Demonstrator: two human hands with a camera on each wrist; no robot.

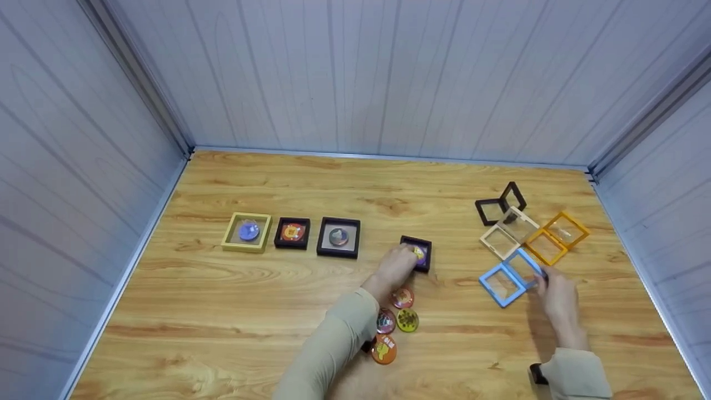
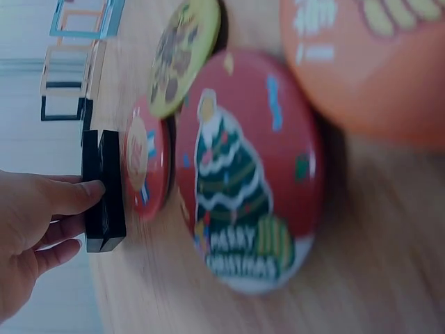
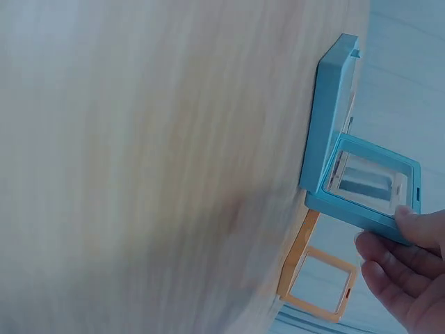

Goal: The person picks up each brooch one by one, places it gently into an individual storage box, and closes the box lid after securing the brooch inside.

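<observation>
Head view, across from the left edge of the desk point(image 1: 222, 305): a yellow frame point(image 1: 244, 248) holds a purple badge point(image 1: 249, 230), a small black frame point(image 1: 291, 245) holds a red-and-orange badge point(image 1: 293, 232), and a larger black frame point(image 1: 338, 253) holds a dark green badge point(image 1: 339, 237). These three lie flat in a row and look finished.

Right of them, around mid-desk, the left hand point(image 1: 397, 264) grips a dark frame point(image 1: 428, 256) with a purple-and-yellow badge point(image 1: 420, 256) inside. Left wrist view shows thumb and fingers pinching it, its halves seemingly a little parted, so I judge it nearly done.

Between that hand and the front edge lie four loose, unframed badges: a Christmas tree badge point(image 1: 384, 321), an orange badge point(image 1: 384, 350), a red badge point(image 1: 402, 298) and a yellow-green badge point(image 1: 407, 320).

Toward the right edge, four unfolded frames show no badge in them: a black one point(image 1: 489, 200) nearest the back edge, a cream one point(image 1: 492, 249), a blue one point(image 1: 492, 294) and an orange one point(image 1: 556, 238). The right hand point(image 1: 560, 303) pinches the blue one's raised half between thumb and fingers. Four frames and four badges appear left.
</observation>
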